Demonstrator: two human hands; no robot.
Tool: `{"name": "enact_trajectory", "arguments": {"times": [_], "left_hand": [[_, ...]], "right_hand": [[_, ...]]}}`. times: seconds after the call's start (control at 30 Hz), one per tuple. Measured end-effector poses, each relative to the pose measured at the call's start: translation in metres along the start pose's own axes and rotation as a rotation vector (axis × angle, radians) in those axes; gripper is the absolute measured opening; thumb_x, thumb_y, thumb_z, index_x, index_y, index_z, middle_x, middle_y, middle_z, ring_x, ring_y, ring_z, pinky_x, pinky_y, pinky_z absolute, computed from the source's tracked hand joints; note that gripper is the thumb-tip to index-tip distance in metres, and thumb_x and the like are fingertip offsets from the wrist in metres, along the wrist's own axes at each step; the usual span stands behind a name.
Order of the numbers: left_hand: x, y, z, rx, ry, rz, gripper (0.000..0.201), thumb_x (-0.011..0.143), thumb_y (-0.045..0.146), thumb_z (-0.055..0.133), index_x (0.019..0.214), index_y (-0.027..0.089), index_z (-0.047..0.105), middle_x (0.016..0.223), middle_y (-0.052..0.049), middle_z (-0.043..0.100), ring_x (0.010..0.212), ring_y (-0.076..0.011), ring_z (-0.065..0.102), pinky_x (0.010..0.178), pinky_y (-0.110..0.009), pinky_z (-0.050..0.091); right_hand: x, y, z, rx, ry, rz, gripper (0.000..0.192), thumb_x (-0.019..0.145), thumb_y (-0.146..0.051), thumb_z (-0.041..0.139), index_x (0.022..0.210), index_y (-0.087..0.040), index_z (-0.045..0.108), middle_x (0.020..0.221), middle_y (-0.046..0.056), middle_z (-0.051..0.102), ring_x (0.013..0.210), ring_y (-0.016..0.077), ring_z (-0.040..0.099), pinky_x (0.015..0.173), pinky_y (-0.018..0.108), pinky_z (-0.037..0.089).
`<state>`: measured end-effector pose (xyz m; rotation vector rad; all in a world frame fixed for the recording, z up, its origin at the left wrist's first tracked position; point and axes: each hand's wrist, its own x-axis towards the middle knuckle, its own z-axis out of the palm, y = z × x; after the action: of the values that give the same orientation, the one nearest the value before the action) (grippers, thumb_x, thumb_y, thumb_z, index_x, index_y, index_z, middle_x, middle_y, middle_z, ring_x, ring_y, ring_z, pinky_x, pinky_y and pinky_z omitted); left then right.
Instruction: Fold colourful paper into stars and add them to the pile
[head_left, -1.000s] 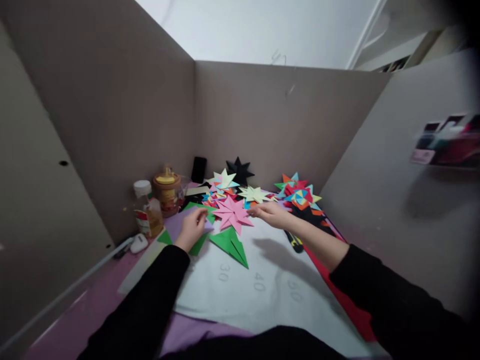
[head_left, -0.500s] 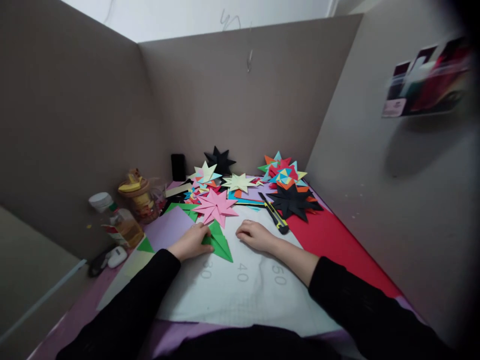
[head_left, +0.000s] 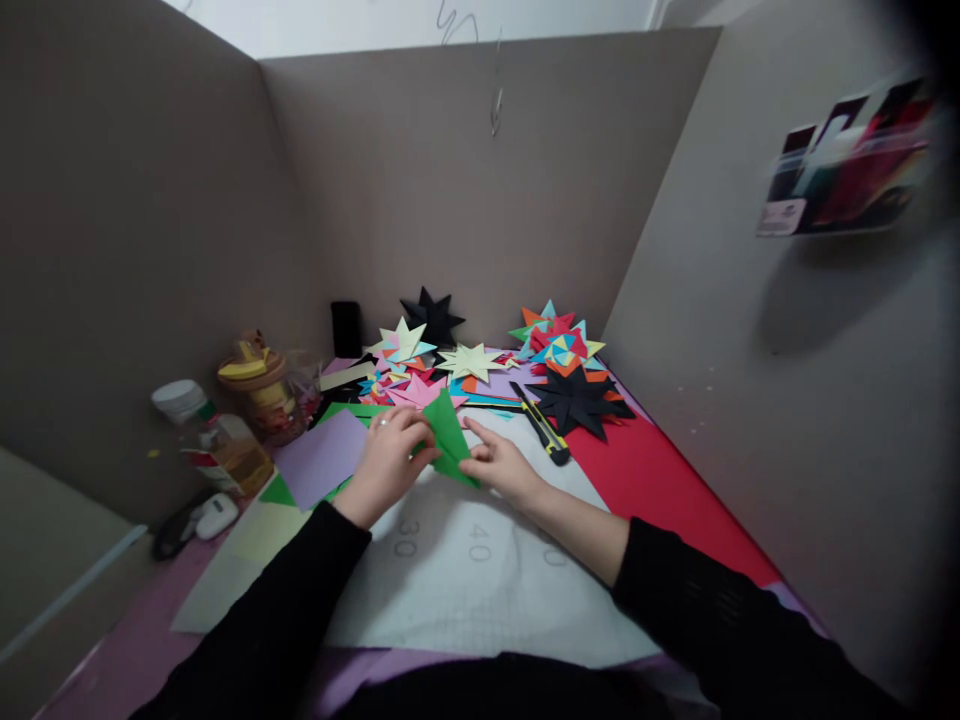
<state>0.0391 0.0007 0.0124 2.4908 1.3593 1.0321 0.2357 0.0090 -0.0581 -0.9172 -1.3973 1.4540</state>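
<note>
A folded piece of green paper [head_left: 448,438] is held up above the white mat [head_left: 480,600], tilted between my two hands. My left hand [head_left: 396,455] grips its left side with bent fingers. At its lower right corner, my right hand [head_left: 501,462] pinches the edge between thumb and fingers, the index finger stretched out. Just behind lies a pink paper star [head_left: 418,390], partly hidden by my left hand and the green paper. A sheet of lilac paper [head_left: 319,460] rests beside my left hand.
A yellow-black utility knife [head_left: 551,435] and a black paper star [head_left: 577,398] lie to the right, near red paper [head_left: 667,500]. More paper stars [head_left: 471,362] are heaped at the back. A bottle [head_left: 240,450] and a lidded jar [head_left: 274,395] stand left, by the grey partition.
The green paper has been lifted off the mat and tilted up. My right hand, earlier apart from it, has moved in and taken hold of its corner.
</note>
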Motion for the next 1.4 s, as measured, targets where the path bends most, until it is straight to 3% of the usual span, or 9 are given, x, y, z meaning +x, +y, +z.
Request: {"name": "enact_trajectory", "arguments": {"times": [0.07, 0.13, 0.27, 0.33, 0.5, 0.7, 0.93, 1.17, 1.4], "left_hand": [[0.008, 0.003, 0.019, -0.086, 0.293, -0.115, 0.027, 0.074, 0.024, 0.067, 0.099, 0.021, 0.058, 0.124, -0.011, 0.050, 0.120, -0.0288, 0.043, 0.100, -0.048, 0.031], [0.013, 0.005, 0.043, -0.330, 0.446, -0.307, 0.055, 0.070, 0.026, 0.070, 0.119, 0.020, 0.045, 0.128, -0.015, 0.045, 0.116, -0.0265, 0.047, 0.096, -0.045, 0.038], [0.009, 0.003, 0.086, -0.977, 0.176, -0.573, 0.061, 0.063, 0.032, 0.075, 0.114, 0.016, 0.045, 0.095, -0.008, 0.061, 0.081, -0.0179, 0.062, 0.069, -0.030, 0.049], [0.005, -0.001, 0.094, -1.124, 0.149, -0.616, 0.055, 0.062, 0.033, 0.076, 0.107, 0.015, 0.049, 0.075, -0.001, 0.061, 0.063, -0.0125, 0.059, 0.058, -0.023, 0.045], [0.002, -0.010, 0.091, -1.091, 0.160, -0.671, 0.032, 0.062, 0.033, 0.076, 0.076, 0.014, 0.055, 0.054, 0.004, 0.056, 0.046, -0.0071, 0.049, 0.047, -0.018, 0.034], [0.002, -0.008, 0.090, -1.095, 0.192, -0.649, 0.027, 0.061, 0.029, 0.076, 0.074, 0.015, 0.056, 0.055, 0.005, 0.056, 0.047, -0.0067, 0.050, 0.048, -0.017, 0.035], [-0.002, 0.000, 0.089, -1.194, -0.002, -0.603, 0.027, 0.065, 0.036, 0.074, 0.072, 0.011, 0.065, 0.060, -0.002, 0.064, 0.049, -0.0116, 0.055, 0.048, -0.022, 0.040], [-0.003, 0.007, 0.089, -1.248, 0.165, -0.659, 0.031, 0.062, 0.036, 0.077, 0.081, 0.013, 0.068, 0.078, -0.005, 0.070, 0.064, -0.0157, 0.061, 0.061, -0.026, 0.047], [0.008, -0.038, 0.074, -1.188, 0.376, -0.766, 0.053, 0.075, 0.064, 0.055, 0.086, 0.014, 0.068, 0.086, -0.009, 0.070, 0.068, -0.0153, 0.062, 0.060, -0.026, 0.048]], "right_hand": [[0.006, 0.001, -0.004, 0.084, 0.171, -0.033, 0.071, 0.064, -0.029, 0.073, 0.129, -0.016, 0.047, 0.057, -0.008, 0.055, 0.049, 0.0085, 0.048, 0.053, 0.022, 0.037], [0.011, 0.004, -0.008, 0.165, 0.252, -0.058, 0.056, 0.062, -0.031, 0.073, 0.114, -0.017, 0.056, 0.064, -0.004, 0.062, 0.054, 0.0106, 0.054, 0.056, 0.023, 0.040], [0.014, 0.010, -0.011, 0.216, 0.297, -0.080, 0.041, 0.061, -0.033, 0.074, 0.097, -0.019, 0.058, 0.070, -0.001, 0.065, 0.058, 0.0125, 0.057, 0.057, 0.023, 0.043], [0.013, 0.011, -0.010, 0.195, 0.295, -0.078, 0.040, 0.061, -0.034, 0.074, 0.094, -0.019, 0.057, 0.068, -0.001, 0.064, 0.058, 0.0128, 0.057, 0.057, 0.023, 0.042], [0.010, 0.008, -0.005, 0.156, 0.234, -0.041, 0.036, 0.065, -0.045, 0.071, 0.082, -0.017, 0.059, 0.067, 0.000, 0.064, 0.056, 0.0119, 0.054, 0.054, 0.023, 0.040], [0.008, 0.008, -0.001, 0.037, 0.167, 0.031, 0.034, 0.061, -0.046, 0.072, 0.067, -0.014, 0.061, 0.055, -0.001, 0.059, 0.047, 0.0092, 0.046, 0.047, 0.022, 0.033], [0.004, 0.005, 0.000, -0.043, 0.075, 0.057, 0.027, 0.063, -0.040, 0.067, 0.058, -0.015, 0.058, 0.050, -0.002, 0.056, 0.043, 0.0074, 0.043, 0.045, 0.021, 0.031], [0.001, 0.008, 0.004, -0.131, -0.024, 0.082, 0.021, 0.068, -0.035, 0.062, 0.063, -0.016, 0.056, 0.053, -0.002, 0.059, 0.045, 0.0085, 0.050, 0.047, 0.021, 0.039], [0.001, 0.009, 0.001, -0.142, 0.018, 0.134, 0.026, 0.066, -0.039, 0.065, 0.061, -0.016, 0.054, 0.050, -0.003, 0.057, 0.044, 0.0085, 0.050, 0.045, 0.021, 0.042]]}}
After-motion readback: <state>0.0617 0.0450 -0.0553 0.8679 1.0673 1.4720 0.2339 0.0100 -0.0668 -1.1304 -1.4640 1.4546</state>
